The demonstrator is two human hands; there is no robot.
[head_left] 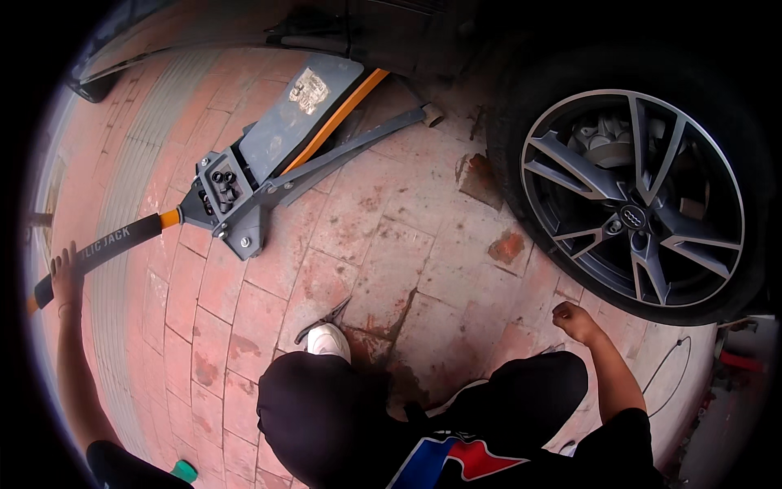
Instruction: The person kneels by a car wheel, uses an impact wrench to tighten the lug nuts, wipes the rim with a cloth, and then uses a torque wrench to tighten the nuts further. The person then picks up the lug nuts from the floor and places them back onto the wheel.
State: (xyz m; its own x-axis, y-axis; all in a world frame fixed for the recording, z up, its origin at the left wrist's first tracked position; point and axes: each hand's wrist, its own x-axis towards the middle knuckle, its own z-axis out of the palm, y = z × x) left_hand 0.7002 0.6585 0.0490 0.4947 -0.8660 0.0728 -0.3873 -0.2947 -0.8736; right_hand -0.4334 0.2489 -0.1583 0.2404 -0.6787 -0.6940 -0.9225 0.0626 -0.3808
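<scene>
The left hand [67, 281] has its fingers around the handle [122, 242] of the jack [277, 134], which stands on the paving [187, 346]. The right hand [577, 321], near the wheel [635, 216], has its fingers curled in; whether around anything, I cannot tell.

Left of the wheel [633, 217], the far end of the jack [301, 122] is lost in darkness, and its handle [122, 239], beyond the left hand [67, 279], is cut off by the view's black rim. Below the wheel, curled fingers hide the palm of the right hand [577, 323]; to its lower right, a red thing [737, 361] is too dim to identify.
</scene>
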